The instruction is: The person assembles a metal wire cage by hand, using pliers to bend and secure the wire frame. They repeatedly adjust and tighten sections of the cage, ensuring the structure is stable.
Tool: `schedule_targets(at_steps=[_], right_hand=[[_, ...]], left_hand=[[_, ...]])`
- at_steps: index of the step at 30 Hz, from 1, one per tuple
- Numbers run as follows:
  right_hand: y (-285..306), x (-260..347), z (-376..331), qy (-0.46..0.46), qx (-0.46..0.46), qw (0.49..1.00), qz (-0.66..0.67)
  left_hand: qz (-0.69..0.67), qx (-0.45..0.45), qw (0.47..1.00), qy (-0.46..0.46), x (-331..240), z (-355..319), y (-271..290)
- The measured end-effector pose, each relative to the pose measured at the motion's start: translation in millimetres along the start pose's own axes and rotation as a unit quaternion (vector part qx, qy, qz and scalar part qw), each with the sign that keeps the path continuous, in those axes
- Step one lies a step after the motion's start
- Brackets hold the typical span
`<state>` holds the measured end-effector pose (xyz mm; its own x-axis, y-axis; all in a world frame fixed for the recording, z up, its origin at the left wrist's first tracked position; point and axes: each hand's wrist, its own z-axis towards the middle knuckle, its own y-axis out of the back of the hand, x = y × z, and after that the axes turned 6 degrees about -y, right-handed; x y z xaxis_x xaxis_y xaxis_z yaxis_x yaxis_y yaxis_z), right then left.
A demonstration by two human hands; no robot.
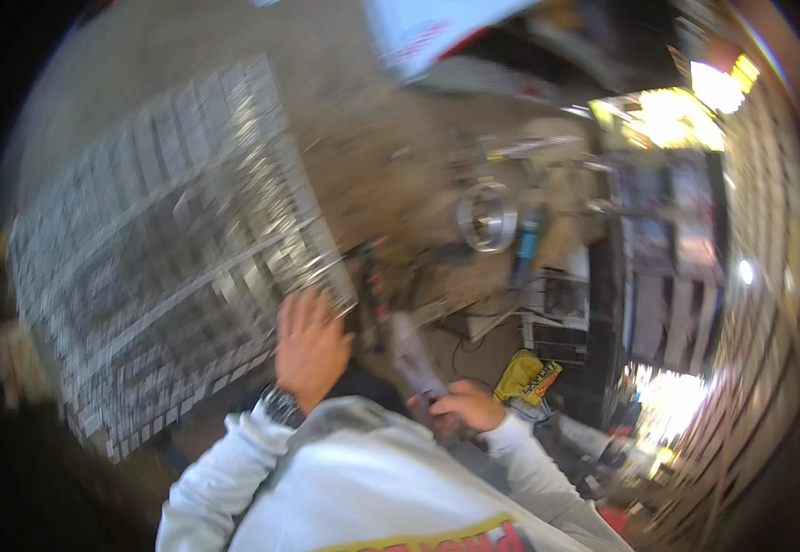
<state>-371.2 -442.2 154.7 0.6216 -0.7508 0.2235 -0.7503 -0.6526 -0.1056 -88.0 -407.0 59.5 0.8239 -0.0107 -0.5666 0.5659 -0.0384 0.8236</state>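
Much open floor (345, 152) borders the grate's (197, 293) edge, left hand (312, 348) unclenched there, right hand (466, 407) gripping a blurred strip (414, 354).

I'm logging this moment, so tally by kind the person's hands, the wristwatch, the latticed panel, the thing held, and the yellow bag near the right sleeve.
Hands: 2 (left hand, right hand)
Wristwatch: 1
Latticed panel: 1
Long object, blurred, held: 1
Yellow bag: 1
Total: 6

Smeared and cropped
The grey metal slatted grid (193, 293) is streaked; the long, pale, flat object (415, 357) in the right hand (466, 407) is too blurred to identify; the top edge cuts off a pale-blue, red-edged boxlike thing (418, 37).
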Motion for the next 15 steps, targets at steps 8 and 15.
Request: schedule_targets(at_steps=[8,15], right_hand=[[-8.3,-76.2,60.0,0.086,-0.076,0.988,0.099],[-21.6,-106.4,78.8,0.152,-0.116,0.981,0.041]], left_hand=[[0.049,-0.040,0.991,-0.120,18.5,31.6,-44.5],[0.117,-0.107,0.974,-0.164,29.5,22.3,-82.5]])
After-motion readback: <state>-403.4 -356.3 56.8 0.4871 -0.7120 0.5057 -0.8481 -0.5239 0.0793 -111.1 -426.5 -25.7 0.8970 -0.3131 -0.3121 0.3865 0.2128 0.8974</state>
